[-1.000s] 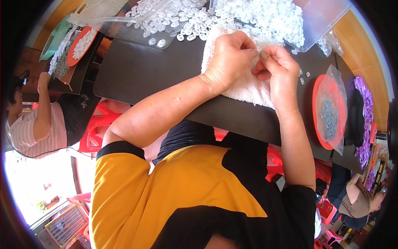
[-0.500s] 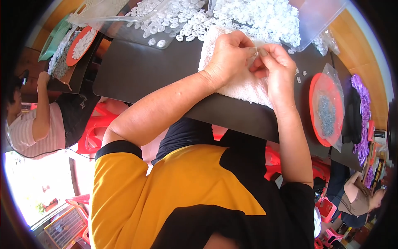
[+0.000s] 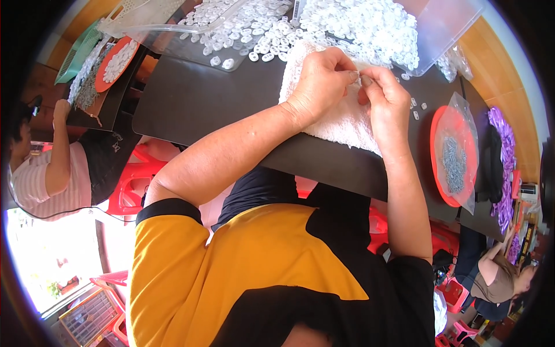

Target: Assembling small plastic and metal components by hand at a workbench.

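Note:
Over a white towel (image 3: 342, 128) on the dark table, my left hand (image 3: 325, 80) and my right hand (image 3: 386, 99) meet at the fingertips. Thumb and forefinger of each are pinched together. A tiny pale bit shows between them, too small and too covered to name. Beyond the towel lies a big heap of small white oval plastic pieces (image 3: 361, 28), each with holes. A few loose white pieces (image 3: 415, 115) rest just right of my right hand.
Right of my hands, a red plate (image 3: 437, 173) carries a clear bag with small grey metal pieces (image 3: 454, 165). Purple strips (image 3: 504, 173) lie further right. Clear plastic bins (image 3: 430, 34) surround the heap. At left, a person works near a red tray (image 3: 102, 87); another person sits far right.
My right hand has shifted slightly left, and its fingers have changed position a little. Both hands stay pinched over the towel. The whole view has moved very slightly.

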`<state>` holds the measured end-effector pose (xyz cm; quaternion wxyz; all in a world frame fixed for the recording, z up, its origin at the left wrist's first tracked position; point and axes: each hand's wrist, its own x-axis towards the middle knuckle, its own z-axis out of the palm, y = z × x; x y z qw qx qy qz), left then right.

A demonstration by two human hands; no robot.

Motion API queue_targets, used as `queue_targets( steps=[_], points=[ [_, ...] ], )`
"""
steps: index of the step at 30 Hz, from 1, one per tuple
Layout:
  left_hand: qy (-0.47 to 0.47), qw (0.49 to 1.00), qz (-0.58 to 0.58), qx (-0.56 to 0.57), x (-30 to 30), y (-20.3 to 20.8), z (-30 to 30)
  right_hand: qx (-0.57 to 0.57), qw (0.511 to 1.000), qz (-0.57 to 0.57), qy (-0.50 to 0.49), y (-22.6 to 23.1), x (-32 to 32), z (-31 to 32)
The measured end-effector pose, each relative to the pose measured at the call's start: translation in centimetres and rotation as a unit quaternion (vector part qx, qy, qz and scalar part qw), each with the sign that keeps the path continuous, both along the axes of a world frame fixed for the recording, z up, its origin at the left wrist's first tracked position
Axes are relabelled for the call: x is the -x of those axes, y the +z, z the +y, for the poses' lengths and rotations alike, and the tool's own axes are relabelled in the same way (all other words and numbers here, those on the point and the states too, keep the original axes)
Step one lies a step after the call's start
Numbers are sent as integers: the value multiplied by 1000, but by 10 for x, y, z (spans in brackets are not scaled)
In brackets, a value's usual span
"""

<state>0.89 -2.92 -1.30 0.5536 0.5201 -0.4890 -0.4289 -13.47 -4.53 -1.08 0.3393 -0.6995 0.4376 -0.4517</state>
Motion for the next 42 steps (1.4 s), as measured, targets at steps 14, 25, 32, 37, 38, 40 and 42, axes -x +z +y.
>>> queue_targets(
  steps=[14, 25, 32, 37, 38, 40, 42],
  points=[
    [31, 999, -9, 19, 7, -13, -5, -55, 998, -25, -36, -5, -5, 3],
    [45, 999, 2, 28, 12, -14, -6, -125, 985, -123, -3, -9, -5, -2],
    [45, 996, 82, -14, 1, 3, 1, -124, 991, 42, -32, 10, 9, -9],
    [27, 995, 95, -21, -4, 3, 1, -61, 983, 163, -53, 26, -2, -34],
    [28, 995, 99, -19, -4, 4, 2, -16, 973, 215, -85, 28, -5, -50],
    [18, 995, 100, -17, -4, 3, 0, 2, 951, 291, -105, 33, -7, -88],
    [15, 993, 115, -11, -2, 2, -2, 143, 904, 367, -168, 33, -14, -118]
  ],
)
